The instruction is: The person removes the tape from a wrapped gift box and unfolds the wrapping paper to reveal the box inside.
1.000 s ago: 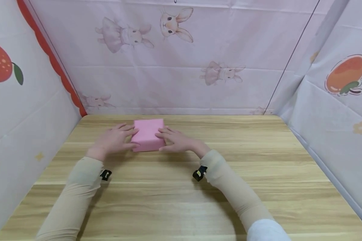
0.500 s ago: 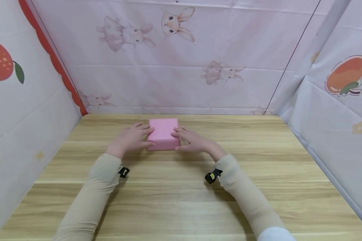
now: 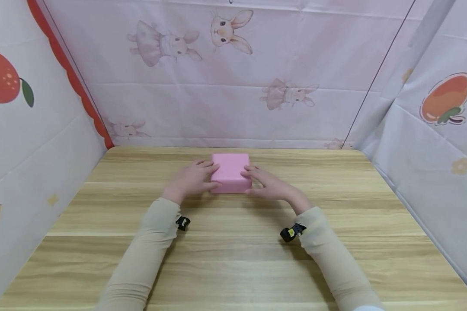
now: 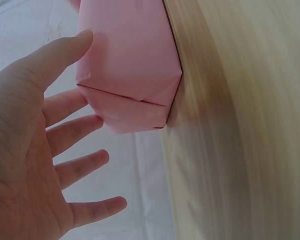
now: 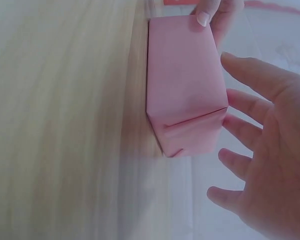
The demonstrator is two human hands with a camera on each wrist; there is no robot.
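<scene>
A pink paper-wrapped box (image 3: pixel 230 172) sits on the wooden table near its back edge, between the two hands. My left hand (image 3: pixel 192 179) is at its left side, fingers spread and fairly straight, fingertips at the top edge and thumb by the front face. In the left wrist view the thumb (image 4: pixel 65 52) overlaps the box's front, and the folded paper end (image 4: pixel 125 112) faces the fingers. On the other side my right hand (image 3: pixel 268 183) mirrors this, with index and middle fingertips at the right edge. The right wrist view shows its straight, splayed fingers (image 5: pixel 245 132) close beside the box.
The wood-grain table (image 3: pixel 233 259) spreads in front of the box. A pink rabbit-print cloth (image 3: pixel 233 112) hangs right behind the table's back edge. Fruit-print cloths (image 3: pixel 432 164) stand along both sides. A small black camera (image 3: pixel 292 232) is strapped at each wrist.
The box has slid to the right along the back of the table, from left of centre to about the middle. Both hands have moved right with it, keeping their places at its sides.
</scene>
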